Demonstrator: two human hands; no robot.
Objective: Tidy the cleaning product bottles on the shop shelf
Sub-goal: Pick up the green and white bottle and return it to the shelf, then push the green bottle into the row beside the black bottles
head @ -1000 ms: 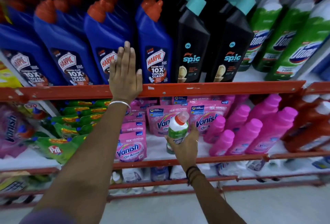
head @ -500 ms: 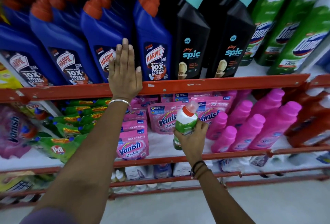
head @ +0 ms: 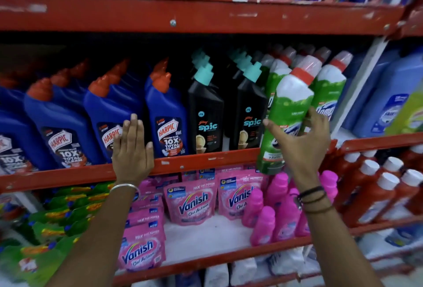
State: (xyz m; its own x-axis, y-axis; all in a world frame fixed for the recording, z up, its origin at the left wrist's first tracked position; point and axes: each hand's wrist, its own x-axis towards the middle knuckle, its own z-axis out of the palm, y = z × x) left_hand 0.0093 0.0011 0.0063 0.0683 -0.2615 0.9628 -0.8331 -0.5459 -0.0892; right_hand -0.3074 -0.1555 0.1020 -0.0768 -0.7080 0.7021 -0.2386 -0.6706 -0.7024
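Raised from the lower shelf, the green-and-white bottle [head: 288, 112] is now tilting at 3 o'clock before the matching green bottles [head: 329, 90], the right hand [head: 302, 142] gripping it. At 9 o'clock, the left hand [head: 132, 149] is resting flat, fingers spread, on the red rail [head: 206, 160] by glossy blue Harpic bottles [head: 167, 117] reading "10X TOTAL CLEAN"; black Spic bottles [head: 206, 112] are standing between.

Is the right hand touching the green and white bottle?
Touching. In the head view the right hand wraps the green and white bottle, its fingers lying on the label.
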